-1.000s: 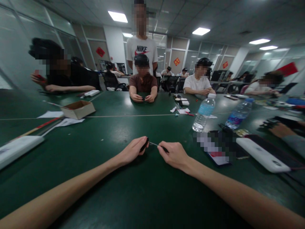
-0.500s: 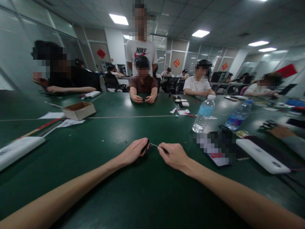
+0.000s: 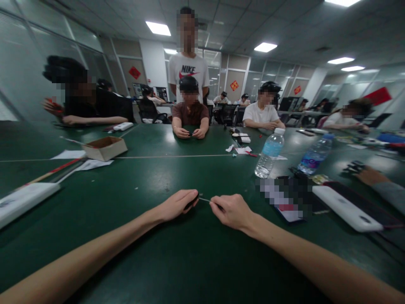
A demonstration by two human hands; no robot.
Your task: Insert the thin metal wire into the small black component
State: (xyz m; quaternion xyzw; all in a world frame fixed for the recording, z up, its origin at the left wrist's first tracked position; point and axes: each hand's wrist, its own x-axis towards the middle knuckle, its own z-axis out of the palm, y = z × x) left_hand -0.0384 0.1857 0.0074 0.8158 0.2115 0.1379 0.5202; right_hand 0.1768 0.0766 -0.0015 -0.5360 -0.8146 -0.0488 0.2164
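My left hand (image 3: 180,203) is closed round a small black object (image 3: 191,204), mostly hidden by the fingers, so its kind cannot be made out. Facing it, my right hand (image 3: 231,210) grips a thin screwdriver (image 3: 205,199) in a pinch. Its slim metal shaft points left and reaches the black object at my left fingertips; the handle is largely covered by my right hand. Both hands are just above the dark green table (image 3: 177,257), near the middle of the view.
Right of my hands stand two water bottles, one clear (image 3: 269,154) and one with a purple label (image 3: 315,154), behind a white power bank (image 3: 347,209). At left lie an open cardboard box (image 3: 106,148) and a white device (image 3: 28,200). A co-worker's hand (image 3: 360,172) rests at far right.
Both hands sit slightly lower in view. My left hand has turned a little, so less of the black object shows. The screwdriver shaft still spans the gap between the hands.
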